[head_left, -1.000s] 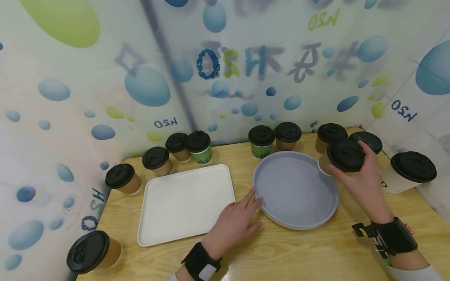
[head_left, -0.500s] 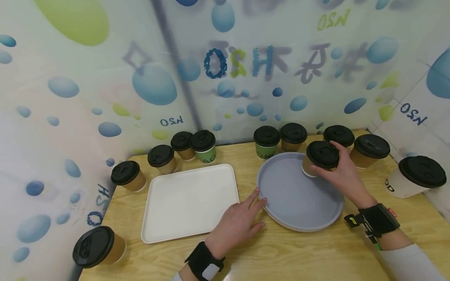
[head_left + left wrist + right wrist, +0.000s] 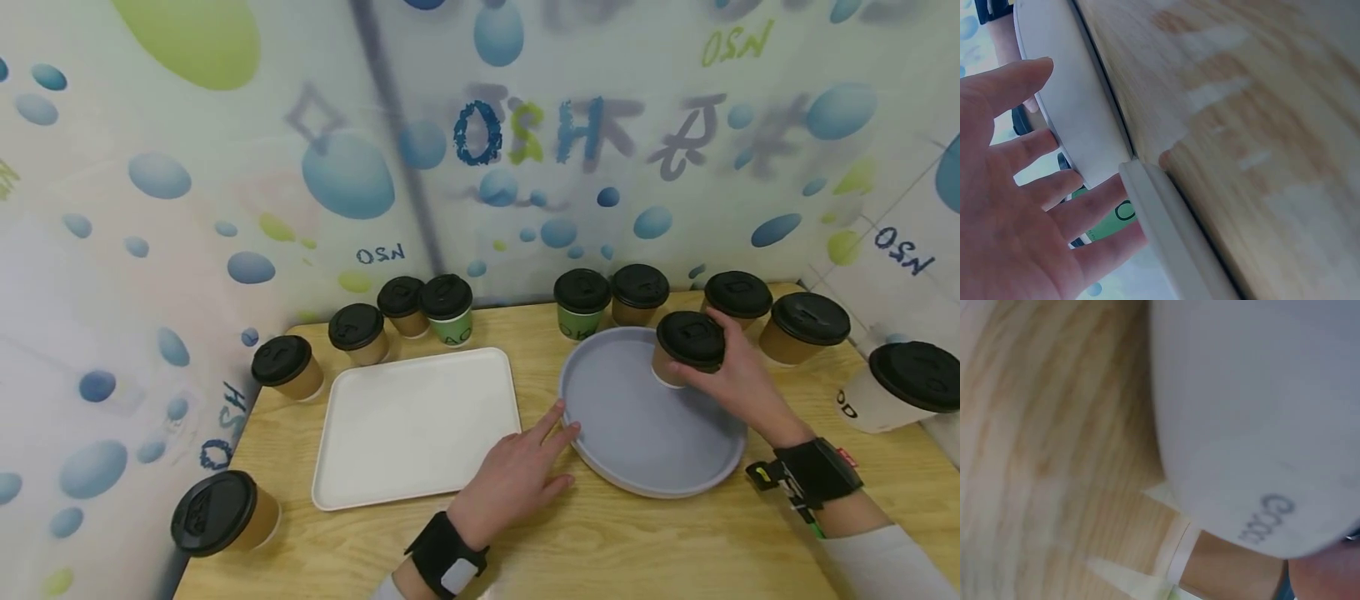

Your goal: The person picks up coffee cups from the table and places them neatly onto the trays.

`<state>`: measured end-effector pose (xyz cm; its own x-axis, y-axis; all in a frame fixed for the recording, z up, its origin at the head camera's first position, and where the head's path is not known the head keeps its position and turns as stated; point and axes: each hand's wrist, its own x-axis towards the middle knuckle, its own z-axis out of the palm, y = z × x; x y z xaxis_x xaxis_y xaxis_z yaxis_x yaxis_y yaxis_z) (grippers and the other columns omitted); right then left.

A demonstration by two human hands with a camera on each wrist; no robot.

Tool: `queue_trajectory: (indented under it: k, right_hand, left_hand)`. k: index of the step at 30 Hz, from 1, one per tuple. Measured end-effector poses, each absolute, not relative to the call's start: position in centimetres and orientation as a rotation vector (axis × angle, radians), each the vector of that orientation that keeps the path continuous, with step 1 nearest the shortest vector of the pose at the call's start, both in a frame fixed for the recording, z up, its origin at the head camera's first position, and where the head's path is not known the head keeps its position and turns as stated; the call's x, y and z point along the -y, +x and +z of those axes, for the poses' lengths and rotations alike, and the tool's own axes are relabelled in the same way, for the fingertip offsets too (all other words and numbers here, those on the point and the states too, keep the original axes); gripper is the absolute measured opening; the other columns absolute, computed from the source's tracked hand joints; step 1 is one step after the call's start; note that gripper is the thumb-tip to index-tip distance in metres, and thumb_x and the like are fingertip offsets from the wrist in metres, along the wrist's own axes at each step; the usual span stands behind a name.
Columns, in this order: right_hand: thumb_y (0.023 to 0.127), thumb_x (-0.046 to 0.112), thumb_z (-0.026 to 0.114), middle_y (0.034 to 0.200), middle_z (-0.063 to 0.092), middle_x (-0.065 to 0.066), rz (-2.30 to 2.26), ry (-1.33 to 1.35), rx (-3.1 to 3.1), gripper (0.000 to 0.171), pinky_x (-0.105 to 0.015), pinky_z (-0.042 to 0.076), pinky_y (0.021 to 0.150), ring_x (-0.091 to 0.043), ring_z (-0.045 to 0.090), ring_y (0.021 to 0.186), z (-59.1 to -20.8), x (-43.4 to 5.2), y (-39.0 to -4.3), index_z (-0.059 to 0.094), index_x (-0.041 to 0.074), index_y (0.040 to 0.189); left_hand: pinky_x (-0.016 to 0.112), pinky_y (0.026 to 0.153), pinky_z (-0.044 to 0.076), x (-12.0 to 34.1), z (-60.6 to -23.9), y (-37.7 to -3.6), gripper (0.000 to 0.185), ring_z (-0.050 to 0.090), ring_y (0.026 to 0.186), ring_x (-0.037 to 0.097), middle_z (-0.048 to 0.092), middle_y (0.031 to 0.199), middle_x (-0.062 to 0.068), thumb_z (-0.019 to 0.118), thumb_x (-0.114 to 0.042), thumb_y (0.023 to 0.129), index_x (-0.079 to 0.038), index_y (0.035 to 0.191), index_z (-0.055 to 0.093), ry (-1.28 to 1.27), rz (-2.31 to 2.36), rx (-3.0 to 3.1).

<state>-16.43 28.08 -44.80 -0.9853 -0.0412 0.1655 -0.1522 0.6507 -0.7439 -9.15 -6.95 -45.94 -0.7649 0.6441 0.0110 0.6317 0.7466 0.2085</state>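
Note:
My right hand (image 3: 738, 379) grips a brown paper cup (image 3: 670, 364) by its upper part, fingers and thumb round it just below the black lid. That cup is upright at the back right of the round grey plate (image 3: 637, 450); whether its base touches the plate is hard to tell. With fingers spread and fairly straight, my left hand (image 3: 513, 475) touches the plate's left edge with its fingertips. In the left wrist view the left hand (image 3: 1029, 187) shows its palm side, fingers near the plate's rim. A large blurred whitish surface (image 3: 1254, 425) with faint lettering fills much of the right wrist view.
Left of the plate lies a white rectangular tray (image 3: 420, 433). Lidded cups line the table's back edge, among them green cups (image 3: 578, 323) (image 3: 452, 327). A large white cup (image 3: 873, 404) stands far right, a brown cup (image 3: 258, 518) front left. A printed backdrop rises behind.
My right hand has carried the brown cup leftward from the row at the right to the plate's back right part. The left hand has kept its place at the plate's edge.

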Motion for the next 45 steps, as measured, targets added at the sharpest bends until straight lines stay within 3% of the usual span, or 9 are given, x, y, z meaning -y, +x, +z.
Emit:
queue_trajectory:
  k: [12, 15, 19, 24, 32, 34, 38, 41, 45]
  right_hand:
    - [0.089, 0.024, 0.084, 0.162, 0.020, -0.035, 1.300, 0.217, 2.673, 0.115, -0.072, 0.024, 0.112, -0.057, 0.024, 0.145, -44.4, -29.2, -14.6, 0.001, 0.010, 0.167]
    - [0.093, 0.022, 0.080, 0.161, 0.026, -0.030, 1.250, 0.181, 2.635, 0.103, -0.042, 0.023, 0.124, -0.054, 0.029, 0.144, -43.5, -30.0, -12.5, 0.010, 0.012, 0.167]
    - [0.098, 0.018, 0.073, 0.160, 0.036, -0.022, 1.126, 0.106, 2.524, 0.078, -0.004, 0.021, 0.108, -0.021, 0.037, 0.147, -42.3, -31.2, -10.0, 0.031, 0.013, 0.163]
    - [0.103, 0.018, 0.066, 0.150, 0.048, -0.024, 0.948, -0.045, 2.344, 0.057, -0.007, 0.026, 0.111, 0.008, 0.038, 0.136, -41.7, -32.7, -8.2, 0.045, 0.004, 0.154]
    - [0.107, 0.012, 0.055, 0.161, 0.040, -0.006, 0.812, -0.352, 2.165, 0.055, -0.025, 0.029, 0.119, -0.019, 0.039, 0.147, -41.4, -36.7, -6.6, 0.039, 0.022, 0.159]
    - [0.108, 0.020, 0.055, 0.160, 0.040, -0.013, 0.734, -0.477, 2.164, 0.050, -0.038, 0.032, 0.121, -0.031, 0.040, 0.147, -41.6, -37.6, -6.3, 0.043, 0.015, 0.157]
    - [0.108, 0.047, 0.049, 0.164, 0.029, -0.022, 0.726, -0.802, 2.245, 0.071, -0.062, 0.028, 0.119, -0.047, 0.033, 0.147, -42.3, -38.9, -6.1, 0.026, 0.010, 0.163]
    - [0.105, 0.057, 0.047, 0.167, 0.020, -0.024, 0.809, -0.893, 2.276, 0.085, -0.063, 0.024, 0.120, -0.048, 0.026, 0.151, -43.2, -39.4, -6.3, 0.013, 0.010, 0.166]
    - [0.105, 0.045, 0.055, 0.169, 0.019, -0.019, 0.870, -0.808, 2.252, 0.080, -0.059, 0.021, 0.123, -0.040, 0.020, 0.155, -44.2, -40.1, -6.9, 0.016, 0.010, 0.165]
  left_hand:
    - [0.038, 0.091, 0.057, 6.6, -45.9, -9.1, 0.067, 0.064, 0.123, 0.020, 0.029, 0.168, 0.008, 0.070, -0.046, 0.098, -0.021, 0.156, 0.048, 1.068, 0.300, -2.881]
    - [0.038, 0.090, 0.057, 6.5, -45.9, -9.1, 0.067, 0.064, 0.123, 0.019, 0.029, 0.168, 0.008, 0.070, -0.046, 0.098, -0.021, 0.156, 0.048, 1.080, 0.293, -2.882]
    - [0.039, 0.090, 0.057, 6.4, -45.8, -9.1, 0.066, 0.065, 0.122, 0.020, 0.031, 0.168, 0.008, 0.070, -0.048, 0.098, -0.021, 0.155, 0.049, 1.087, 0.263, -2.900]
    - [0.042, 0.091, 0.057, 6.4, -45.7, -9.1, 0.064, 0.063, 0.124, 0.022, 0.034, 0.166, 0.008, 0.070, -0.047, 0.098, -0.022, 0.153, 0.052, 1.086, 0.240, -2.920]
    - [0.044, 0.096, 0.055, 6.3, -45.6, -9.1, 0.064, 0.058, 0.132, 0.023, 0.034, 0.166, 0.009, 0.071, -0.047, 0.098, -0.021, 0.153, 0.053, 1.091, 0.250, -2.913]
    - [0.045, 0.097, 0.054, 6.4, -45.6, -9.0, 0.063, 0.055, 0.135, 0.024, 0.034, 0.166, 0.010, 0.071, -0.047, 0.097, -0.021, 0.152, 0.053, 1.093, 0.255, -2.918]
    - [0.045, 0.100, 0.053, 6.5, -45.6, -8.9, 0.060, 0.052, 0.138, 0.023, 0.038, 0.164, 0.010, 0.072, -0.045, 0.097, -0.021, 0.150, 0.057, 1.116, 0.264, -2.944]
    - [0.044, 0.103, 0.052, 6.5, -45.6, -8.9, 0.054, 0.053, 0.138, 0.022, 0.046, 0.158, 0.010, 0.073, -0.042, 0.097, -0.020, 0.145, 0.061, 1.160, 0.280, -2.974]
    - [0.043, 0.107, 0.049, 6.4, -45.5, -8.9, 0.042, 0.055, 0.134, 0.022, 0.056, 0.145, 0.007, 0.075, -0.034, 0.097, -0.019, 0.136, 0.068, 1.213, 0.340, -2.986]
